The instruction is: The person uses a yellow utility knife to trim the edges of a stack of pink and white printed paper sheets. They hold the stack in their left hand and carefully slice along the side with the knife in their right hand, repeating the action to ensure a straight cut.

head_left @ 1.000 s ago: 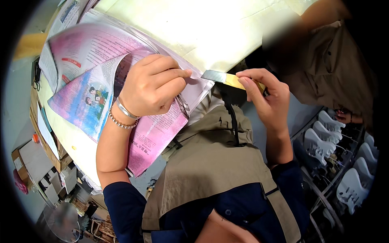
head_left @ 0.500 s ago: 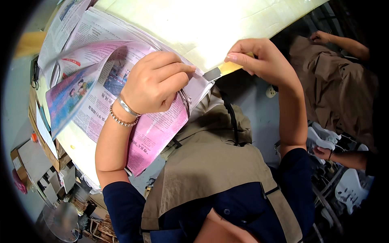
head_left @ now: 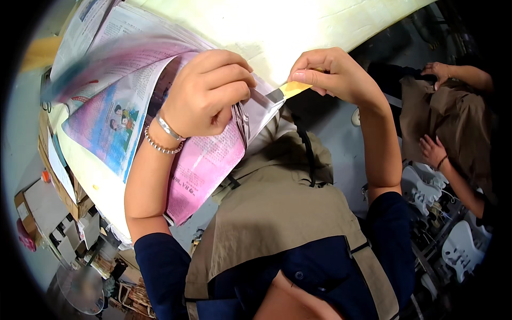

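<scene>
Several pink and white printed newspaper sheets are lying folded over the pale worktop edge, and the left hand is curling shut around their folded corner. At three o'clock from it, the right hand is pinching a small yellow strip of tape between thumb and fingertips. Keeping the fold pressed flat while drawing the strip taut, I judge, is making for a clean seal.

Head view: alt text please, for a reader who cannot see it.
The left hand pins a clear bag against pink newspaper on a pale table, while the right hand pinches a yellow strip at the bag's edge. Another person works nearby.
</scene>
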Demonstrator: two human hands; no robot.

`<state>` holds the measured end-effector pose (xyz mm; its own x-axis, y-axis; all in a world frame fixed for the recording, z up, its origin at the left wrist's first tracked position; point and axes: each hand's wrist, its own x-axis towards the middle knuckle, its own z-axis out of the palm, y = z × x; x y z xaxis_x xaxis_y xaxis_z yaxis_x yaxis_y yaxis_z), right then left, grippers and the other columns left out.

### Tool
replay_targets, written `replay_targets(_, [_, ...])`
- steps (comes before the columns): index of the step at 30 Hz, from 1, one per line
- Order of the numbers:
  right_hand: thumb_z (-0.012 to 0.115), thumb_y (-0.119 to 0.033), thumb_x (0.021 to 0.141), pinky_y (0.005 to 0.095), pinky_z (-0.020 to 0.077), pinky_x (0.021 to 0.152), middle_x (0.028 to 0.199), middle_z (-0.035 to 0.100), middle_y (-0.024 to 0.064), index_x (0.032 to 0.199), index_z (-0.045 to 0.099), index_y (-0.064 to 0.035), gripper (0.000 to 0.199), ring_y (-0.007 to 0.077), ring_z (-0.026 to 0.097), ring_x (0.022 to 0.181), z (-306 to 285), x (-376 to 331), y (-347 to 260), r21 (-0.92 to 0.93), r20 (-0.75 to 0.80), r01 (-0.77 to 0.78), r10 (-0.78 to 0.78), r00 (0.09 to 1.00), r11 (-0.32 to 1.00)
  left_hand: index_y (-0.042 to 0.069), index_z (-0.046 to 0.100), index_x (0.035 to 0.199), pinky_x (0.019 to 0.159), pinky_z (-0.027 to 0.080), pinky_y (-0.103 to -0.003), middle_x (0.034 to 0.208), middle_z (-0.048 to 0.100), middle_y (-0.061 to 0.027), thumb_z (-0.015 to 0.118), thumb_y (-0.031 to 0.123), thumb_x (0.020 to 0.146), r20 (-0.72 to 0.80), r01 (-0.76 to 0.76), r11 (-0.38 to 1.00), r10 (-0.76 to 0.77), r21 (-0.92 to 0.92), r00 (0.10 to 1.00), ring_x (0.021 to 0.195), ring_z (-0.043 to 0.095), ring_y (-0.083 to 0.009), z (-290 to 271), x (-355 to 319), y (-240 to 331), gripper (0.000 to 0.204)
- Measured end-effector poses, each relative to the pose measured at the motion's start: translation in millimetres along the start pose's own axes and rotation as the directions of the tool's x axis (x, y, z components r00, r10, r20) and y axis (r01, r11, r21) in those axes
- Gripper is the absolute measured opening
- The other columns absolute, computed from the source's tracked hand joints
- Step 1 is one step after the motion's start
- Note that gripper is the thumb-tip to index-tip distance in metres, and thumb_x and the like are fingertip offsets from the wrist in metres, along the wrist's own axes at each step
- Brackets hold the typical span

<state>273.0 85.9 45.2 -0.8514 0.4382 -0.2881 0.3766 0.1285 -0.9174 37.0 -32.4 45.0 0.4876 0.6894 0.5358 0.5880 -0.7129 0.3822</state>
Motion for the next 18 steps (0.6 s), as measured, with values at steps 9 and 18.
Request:
replay_targets(9, [0.063, -0.016, 0.092, 0.0196, 0.0317, 0.048, 0.065, 0.057, -0.0024, 0.086, 0.068, -0.0014, 0.017, 0.0029, 0.044, 0.053, 16.9, -4.2, -3.3, 0.019, -0.009, 0.035, -0.035, 0.999, 0.999, 0.004, 0.055, 0.07, 0.07, 0.046, -0.037, 0.088, 0.063, -0.0095, 0.054, 0.011, 0.052, 0.055, 0.096, 0.987, -0.09, -0.126, 0.994, 0.078, 0.058, -0.0297, 2.6, -2.6, -4.4, 0.019])
replay_targets(18, [0.065, -0.017, 0.091, 0.0208, 0.0361, 0.046, 0.062, 0.057, 0.0009, 0.089, 0.068, 0.0, 0.017, 0.0048, 0.049, 0.052, 58.0, -20.2, -22.6, 0.214, 0.037, -0.062, 0.055, 0.998, 0.975, 0.003, 0.055, 0.066, 0.073, 0.044, -0.03, 0.075, 0.059, -0.0063, 0.054, -0.001, 0.058, 0.063, 0.228, 0.807, -0.232, -0.544, 0.971, 0.075, 0.055, -0.0201, -4.4, -8.8, -16.2, 0.009])
